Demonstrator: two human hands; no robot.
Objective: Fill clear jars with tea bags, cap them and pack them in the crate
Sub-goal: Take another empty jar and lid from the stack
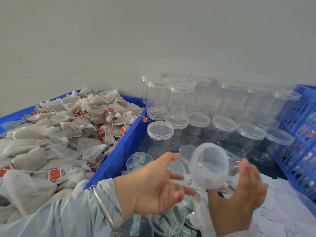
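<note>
A clear jar (209,161) lies tilted between my hands, its open mouth facing me and something white and blurred inside at its lower edge. My right hand (239,190) grips the jar from the right and below, thumb up beside its wall. My left hand (153,183) hovers just left of the jar with straight, spread fingers, holding nothing. Tea bags (68,127) with red tags fill the blue bin (119,147) on the left. Several empty capped jars (222,124) stand stacked at the back. The blue crate (301,134) is at the right.
A small clear tub of green-white packets (139,159) stands by the bin's wall, and more packets lie loose below my hands (171,219). White paper slips (282,211) cover the lower right. A grey wall rises behind.
</note>
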